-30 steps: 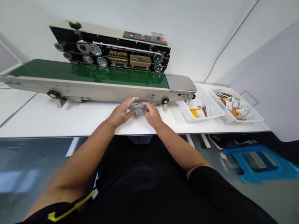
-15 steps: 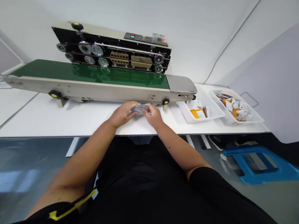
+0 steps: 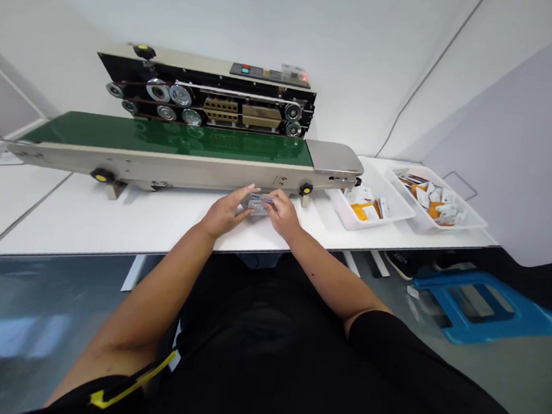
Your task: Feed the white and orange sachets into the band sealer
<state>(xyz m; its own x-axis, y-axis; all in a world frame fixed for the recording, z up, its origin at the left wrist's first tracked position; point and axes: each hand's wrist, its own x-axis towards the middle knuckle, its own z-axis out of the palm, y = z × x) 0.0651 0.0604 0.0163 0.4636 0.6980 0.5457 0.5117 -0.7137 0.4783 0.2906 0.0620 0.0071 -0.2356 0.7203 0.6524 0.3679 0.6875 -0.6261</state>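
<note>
A small grey packet with print on it (image 3: 258, 203) is between my two hands, just above the white table (image 3: 172, 220) and in front of the sealing machine's conveyor. My right hand (image 3: 282, 215) pinches its right side, thumb towards me. On the packet's left side, my left hand (image 3: 227, 213) has thumb and fingers spread around the edge, the thumb touching near the lower left corner. Behind them stands the machine with its green belt (image 3: 179, 139), metal rollers and black front panel (image 3: 262, 88).
Two white trays with packets, one nearer (image 3: 352, 223) and one farther right (image 3: 472, 221), stand right of the conveyor. A black knob (image 3: 306, 189) juts out near my right hand. A blue plastic stool (image 3: 513, 324) is on the floor at the right.
My left hand's fingers have loosened and spread from the packet's left side, showing more of it. My right hand keeps its pinch. The trays have not moved.
</note>
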